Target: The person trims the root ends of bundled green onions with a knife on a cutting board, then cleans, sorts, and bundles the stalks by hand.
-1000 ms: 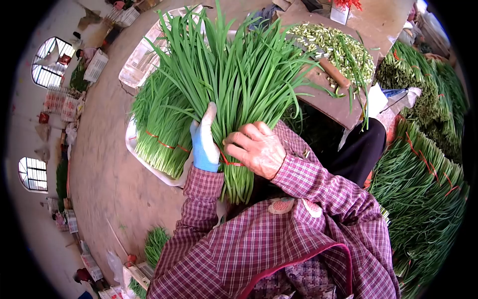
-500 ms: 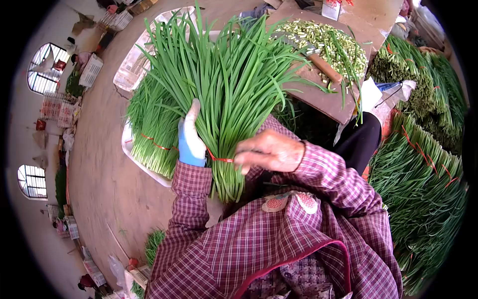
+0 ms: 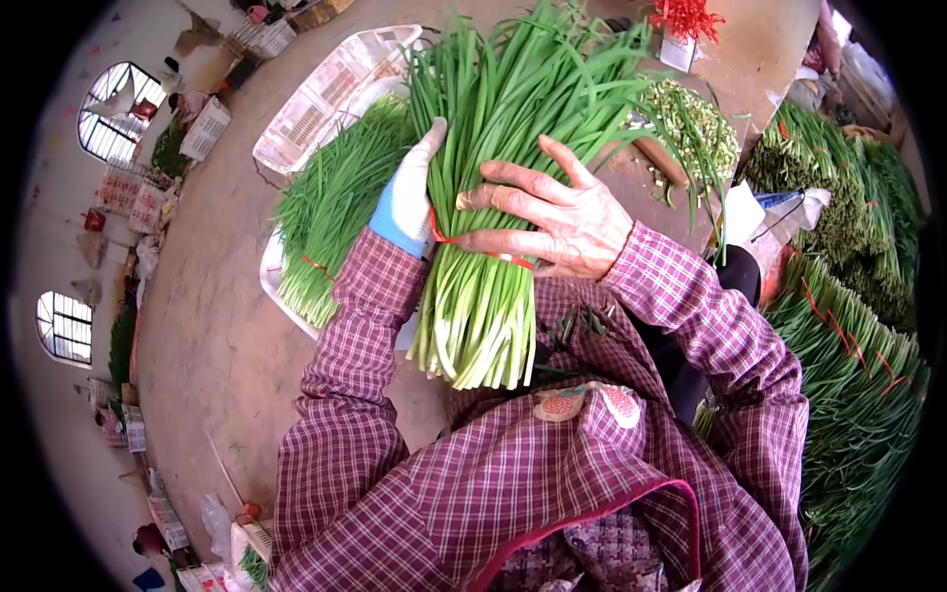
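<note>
A thick bundle of garlic chives (image 3: 483,316), tied with a red band (image 3: 511,259), is held in front of my chest, pale stems toward me and green leaves pointing away. My left hand (image 3: 409,187), in a white and blue glove, supports its left side with the thumb up along the leaves. My bare right hand (image 3: 562,217) lies over the right side, fingers curved across the bundle by the band. The undersides of both grips are hidden. Behind my left wrist, more tied chives (image 3: 340,197) lie in a white crate (image 3: 271,266).
A brown board (image 3: 661,212) at the upper right bears chopped stem ends (image 3: 695,128) and a wooden handle (image 3: 659,158). Red ties (image 3: 688,17) sit at the top. Large stacks of chives (image 3: 858,434) line the right side. Other people and crates (image 3: 205,128) are far left.
My right hand has gone from pinched fingers at the red band to lying across the bundle. The bundle has shifted slightly right and tilted, showing more of its pale stems. My left hand still holds it.
</note>
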The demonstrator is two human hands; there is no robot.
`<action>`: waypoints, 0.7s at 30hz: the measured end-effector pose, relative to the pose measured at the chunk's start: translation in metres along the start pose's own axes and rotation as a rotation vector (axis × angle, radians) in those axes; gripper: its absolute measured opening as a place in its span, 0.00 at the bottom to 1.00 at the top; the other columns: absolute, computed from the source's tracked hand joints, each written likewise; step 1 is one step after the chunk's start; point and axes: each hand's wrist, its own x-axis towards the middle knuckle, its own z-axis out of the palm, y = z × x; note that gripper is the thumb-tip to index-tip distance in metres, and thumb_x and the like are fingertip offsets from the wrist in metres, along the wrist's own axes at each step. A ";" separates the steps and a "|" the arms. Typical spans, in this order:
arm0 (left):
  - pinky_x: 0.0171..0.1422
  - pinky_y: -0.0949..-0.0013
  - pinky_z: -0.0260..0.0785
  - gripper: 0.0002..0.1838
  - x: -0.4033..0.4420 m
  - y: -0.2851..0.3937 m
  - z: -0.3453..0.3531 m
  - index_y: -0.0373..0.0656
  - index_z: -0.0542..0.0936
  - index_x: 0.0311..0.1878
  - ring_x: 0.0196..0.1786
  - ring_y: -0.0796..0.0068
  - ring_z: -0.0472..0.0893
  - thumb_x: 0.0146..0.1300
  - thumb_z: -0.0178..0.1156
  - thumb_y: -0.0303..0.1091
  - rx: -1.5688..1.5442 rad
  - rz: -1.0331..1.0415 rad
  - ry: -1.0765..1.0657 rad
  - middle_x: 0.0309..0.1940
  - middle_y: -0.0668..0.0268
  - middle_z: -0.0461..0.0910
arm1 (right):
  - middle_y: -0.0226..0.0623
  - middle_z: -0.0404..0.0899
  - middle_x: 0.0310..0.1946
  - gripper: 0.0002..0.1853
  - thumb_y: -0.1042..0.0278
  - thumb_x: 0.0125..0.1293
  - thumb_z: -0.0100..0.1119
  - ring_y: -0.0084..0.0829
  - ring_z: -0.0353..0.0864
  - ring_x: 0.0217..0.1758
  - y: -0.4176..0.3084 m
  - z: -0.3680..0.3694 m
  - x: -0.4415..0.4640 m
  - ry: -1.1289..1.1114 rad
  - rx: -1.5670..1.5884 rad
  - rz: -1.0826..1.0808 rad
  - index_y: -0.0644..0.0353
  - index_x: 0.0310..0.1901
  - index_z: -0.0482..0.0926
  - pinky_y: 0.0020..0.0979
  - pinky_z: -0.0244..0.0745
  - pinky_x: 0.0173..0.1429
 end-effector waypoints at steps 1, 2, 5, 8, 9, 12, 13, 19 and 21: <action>0.63 0.55 0.75 0.27 0.000 0.004 0.001 0.43 0.68 0.69 0.57 0.60 0.80 0.78 0.41 0.51 0.024 0.021 -0.064 0.60 0.53 0.76 | 0.19 0.68 0.64 0.44 0.50 0.40 0.75 0.27 0.64 0.72 0.004 -0.005 0.003 0.015 0.035 0.005 0.25 0.64 0.68 0.59 0.54 0.76; 0.65 0.53 0.73 0.26 0.002 0.008 0.003 0.42 0.67 0.70 0.58 0.57 0.79 0.77 0.44 0.49 -0.049 0.028 -0.127 0.60 0.53 0.76 | 0.20 0.69 0.63 0.46 0.48 0.37 0.77 0.27 0.65 0.71 0.009 -0.012 0.007 0.031 0.068 0.007 0.28 0.64 0.69 0.58 0.54 0.76; 0.57 0.54 0.76 0.39 0.004 -0.010 0.014 0.40 0.64 0.71 0.55 0.55 0.81 0.71 0.44 0.64 -0.213 0.482 -0.027 0.58 0.53 0.77 | 0.32 0.75 0.53 0.46 0.40 0.39 0.74 0.35 0.77 0.58 0.030 -0.036 0.029 0.216 0.118 0.122 0.44 0.64 0.70 0.57 0.57 0.73; 0.51 0.56 0.78 0.49 -0.017 0.014 0.012 0.36 0.63 0.71 0.51 0.56 0.83 0.64 0.44 0.74 0.329 0.165 -0.134 0.54 0.49 0.79 | 0.44 0.79 0.45 0.47 0.37 0.43 0.72 0.45 0.79 0.52 0.056 -0.061 0.046 0.314 0.216 0.346 0.61 0.61 0.71 0.51 0.63 0.69; 0.49 0.59 0.78 0.49 -0.031 0.027 0.012 0.34 0.64 0.69 0.49 0.58 0.84 0.64 0.46 0.73 0.573 0.011 -0.216 0.52 0.48 0.80 | 0.47 0.79 0.46 0.45 0.39 0.45 0.72 0.46 0.80 0.52 0.062 -0.069 0.048 0.326 0.384 0.445 0.63 0.60 0.72 0.48 0.66 0.67; 0.34 0.69 0.78 0.44 -0.060 0.046 -0.001 0.27 0.72 0.60 0.33 0.64 0.86 0.64 0.53 0.68 0.939 0.149 -0.207 0.35 0.49 0.84 | 0.49 0.80 0.55 0.42 0.48 0.53 0.73 0.38 0.79 0.59 0.073 -0.081 0.037 0.315 0.780 0.641 0.66 0.64 0.70 0.37 0.71 0.64; 0.31 0.71 0.77 0.43 -0.067 0.054 0.005 0.26 0.74 0.56 0.30 0.66 0.85 0.64 0.54 0.66 0.985 0.210 -0.142 0.31 0.51 0.84 | 0.46 0.80 0.56 0.40 0.51 0.55 0.72 0.35 0.79 0.59 0.070 -0.081 0.033 0.332 0.976 0.701 0.66 0.65 0.70 0.36 0.71 0.65; 0.52 0.61 0.76 0.52 -0.074 0.056 0.036 0.24 0.66 0.65 0.51 0.56 0.81 0.56 0.64 0.67 0.908 0.592 0.004 0.55 0.45 0.75 | 0.38 0.80 0.56 0.36 0.59 0.59 0.71 0.26 0.78 0.57 0.052 -0.070 0.020 0.285 1.392 0.826 0.65 0.66 0.69 0.31 0.72 0.64; 0.71 0.52 0.63 0.62 -0.061 0.038 0.049 0.31 0.51 0.75 0.72 0.49 0.63 0.50 0.69 0.67 0.827 0.646 -0.059 0.73 0.47 0.57 | 0.39 0.80 0.56 0.36 0.59 0.59 0.71 0.26 0.78 0.57 0.049 -0.072 0.025 0.264 1.419 0.810 0.65 0.66 0.69 0.31 0.72 0.64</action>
